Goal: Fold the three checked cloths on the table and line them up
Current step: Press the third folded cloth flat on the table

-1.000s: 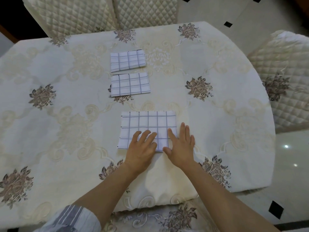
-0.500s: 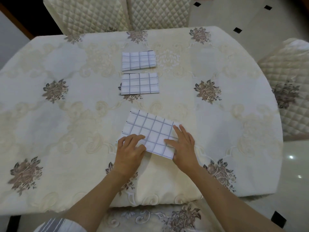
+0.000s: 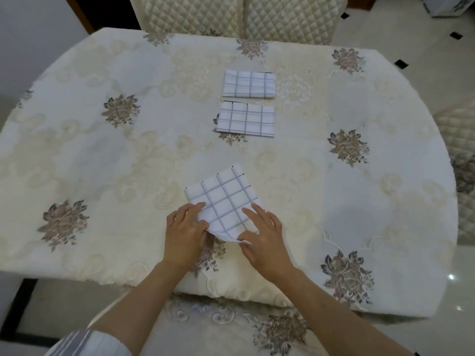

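Two hands, left (image 3: 183, 235), right (image 3: 266, 240), pinch-tight on cloth (image 3: 223, 201)

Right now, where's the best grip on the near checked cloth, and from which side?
Take the near cloth at its near corner, from the person's side: it lies skewed, and that corner curls up off the tablecloth between left hand and right hand, so fingers likely slip under. Far edges lie flat.
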